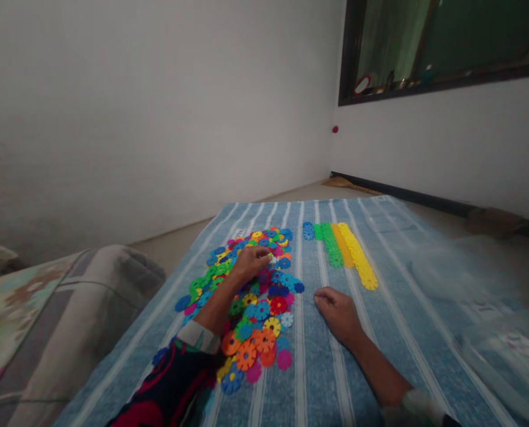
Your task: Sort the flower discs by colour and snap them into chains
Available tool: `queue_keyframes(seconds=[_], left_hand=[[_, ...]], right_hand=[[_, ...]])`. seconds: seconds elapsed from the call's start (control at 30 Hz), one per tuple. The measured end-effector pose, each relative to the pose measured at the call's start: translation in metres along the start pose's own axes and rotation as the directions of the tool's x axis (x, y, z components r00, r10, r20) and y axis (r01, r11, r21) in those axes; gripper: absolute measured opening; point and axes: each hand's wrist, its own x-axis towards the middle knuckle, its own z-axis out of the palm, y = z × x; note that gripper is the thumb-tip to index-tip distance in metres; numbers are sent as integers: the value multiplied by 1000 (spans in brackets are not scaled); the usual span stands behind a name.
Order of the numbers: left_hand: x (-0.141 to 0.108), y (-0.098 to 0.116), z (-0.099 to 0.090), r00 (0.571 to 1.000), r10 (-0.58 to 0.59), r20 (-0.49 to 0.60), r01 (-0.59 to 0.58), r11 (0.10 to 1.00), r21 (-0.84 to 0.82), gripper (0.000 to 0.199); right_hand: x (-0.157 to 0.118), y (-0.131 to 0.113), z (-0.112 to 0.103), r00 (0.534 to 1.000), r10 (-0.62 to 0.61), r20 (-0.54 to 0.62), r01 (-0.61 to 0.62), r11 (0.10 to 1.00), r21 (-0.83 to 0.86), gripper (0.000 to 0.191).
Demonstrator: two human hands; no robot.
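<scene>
My left hand (250, 263) reaches over a loose pile of notched, flower-shaped plastic discs (247, 356) in many colours. Its thumb and fingers come together beside a pale disc (274, 260); whether a disc is between them I cannot make out. Right of the pile, my right hand (336, 312) rests on the striped cloth with its fingers curled in, and no disc shows in it. Beyond that hand, discs lie overlapped in rows by colour: a short blue row (308, 230), a green row (331, 246), an orange row (343, 249) and a long yellow row (357, 255).
The discs lie on a blue cloth with white stripes (286, 409). Clear plastic containers or bags (509, 356), partly blurred, stand at the right edge. A draped grey cover (91, 320) is at the left. White walls (158, 107) and a dark-framed window (342, 71) lie behind.
</scene>
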Motion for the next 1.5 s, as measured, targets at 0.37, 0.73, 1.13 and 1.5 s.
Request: queue_keyframes(seconds=[0.37,0.73,1.13,1.5], left_hand=[[-128,-25,-43,891,-334,-308,270,934,-235,34],[-137,-37,-15,938,-29,-347,66,993,96,28],[-139,-39,-20,958,-9,-287,61,983,172,27],[-141,-36,-15,963,110,-246,-40,961,275,27]], right_hand=[[-1,9,-4,998,-39,-39,39,999,-12,26],[-2,6,-6,996,-20,-86,20,1000,-2,24],[-2,11,-4,994,-11,-105,12,1000,11,26],[-3,5,-7,995,-18,-100,21,1000,24,24]])
